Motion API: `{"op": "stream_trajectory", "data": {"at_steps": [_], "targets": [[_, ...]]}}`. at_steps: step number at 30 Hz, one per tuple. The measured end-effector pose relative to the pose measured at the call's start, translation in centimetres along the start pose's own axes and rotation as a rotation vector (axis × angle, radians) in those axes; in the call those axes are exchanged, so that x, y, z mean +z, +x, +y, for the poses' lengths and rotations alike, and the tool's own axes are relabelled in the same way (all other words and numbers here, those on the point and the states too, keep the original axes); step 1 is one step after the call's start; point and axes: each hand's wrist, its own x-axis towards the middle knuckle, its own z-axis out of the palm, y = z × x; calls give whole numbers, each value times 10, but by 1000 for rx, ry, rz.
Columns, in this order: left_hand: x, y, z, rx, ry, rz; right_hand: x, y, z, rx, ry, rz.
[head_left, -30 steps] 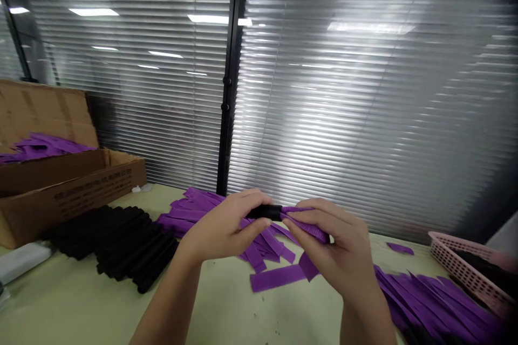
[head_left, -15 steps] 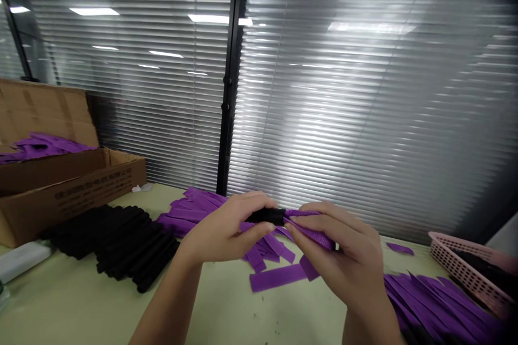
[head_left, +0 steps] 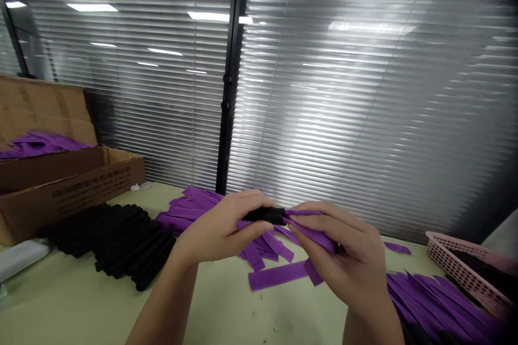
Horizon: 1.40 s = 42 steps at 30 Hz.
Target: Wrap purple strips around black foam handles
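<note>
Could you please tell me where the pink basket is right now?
In the head view, the pink basket sits at the far right of the table, just beyond the right-hand pile of purple strips.

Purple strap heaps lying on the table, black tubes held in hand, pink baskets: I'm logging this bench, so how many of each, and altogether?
Purple strap heaps: 2
Held black tube: 1
Pink basket: 1
Total: 4
</note>
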Motion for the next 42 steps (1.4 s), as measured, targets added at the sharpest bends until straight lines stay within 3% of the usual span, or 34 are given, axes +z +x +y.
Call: {"op": "stream_trajectory", "data": {"at_steps": [8, 23, 28, 33, 42], "targets": [[2, 2, 3, 55, 7, -9, 0, 0, -1, 53, 28, -28], [4, -2, -2, 19, 45, 47, 8, 2, -1, 158, 33, -113], [2, -1, 0, 1, 34, 25, 2, 1, 5, 101, 50, -157], [-1, -2, 2, -12, 26, 39, -6, -1, 8, 93, 61, -107], [-1, -3, 0, 9, 43, 55, -1, 1, 2, 2, 3, -25]]}}
